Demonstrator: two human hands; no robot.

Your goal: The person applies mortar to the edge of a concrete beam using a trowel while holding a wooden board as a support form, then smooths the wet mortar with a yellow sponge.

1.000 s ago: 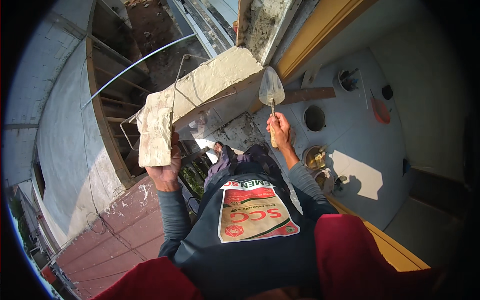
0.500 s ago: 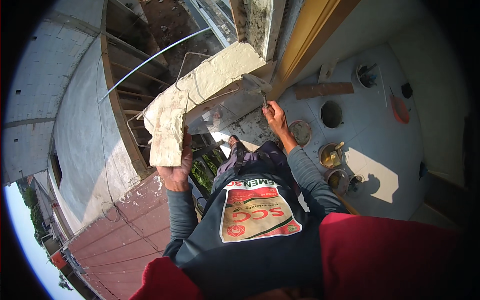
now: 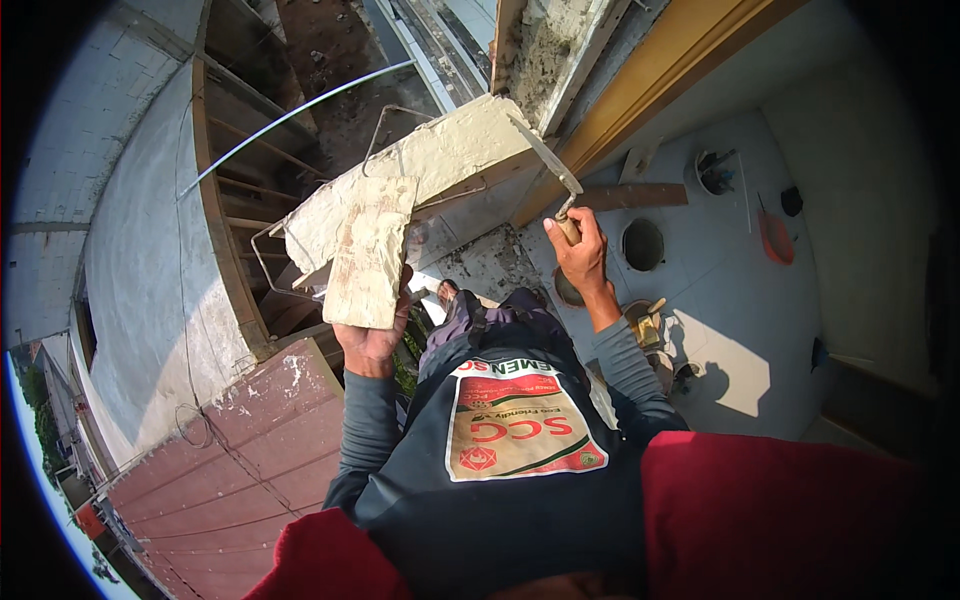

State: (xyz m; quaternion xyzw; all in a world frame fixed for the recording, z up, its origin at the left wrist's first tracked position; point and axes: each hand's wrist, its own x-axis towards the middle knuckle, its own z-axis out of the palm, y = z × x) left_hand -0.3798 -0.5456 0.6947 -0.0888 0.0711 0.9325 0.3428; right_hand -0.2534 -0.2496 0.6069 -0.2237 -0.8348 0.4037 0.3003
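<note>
My left hand (image 3: pixel 372 346) grips a flat wooden board (image 3: pixel 368 285) from below, most of its fingers hidden under it. Pale cream plaster is smeared over the board's face. In my right hand (image 3: pixel 585 265) is a pointing trowel (image 3: pixel 546 156), its wooden handle inside closed fingers. The blade is seen nearly edge-on, its tip close to the far end of a wall ledge (image 3: pixel 450 140). Wet cream plaster coats the top of that ledge. Bent metal rod clamps (image 3: pixel 372 135) hug it, and the board overlaps its near left end in view.
On the tiled floor at right stand several buckets, one dark-filled bucket (image 3: pixel 642 245) among them, and an orange basin (image 3: pixel 775 238). A yellow-brown frame (image 3: pixel 650 90) rises beside the ledge. Beyond the ledge at left is a drop with a red-brown roof (image 3: pixel 230 440).
My right hand has moved right and a little down, turning the trowel so its blade shows edge-on. The board in my left hand has shifted slightly right. The whole view has shifted somewhat.
</note>
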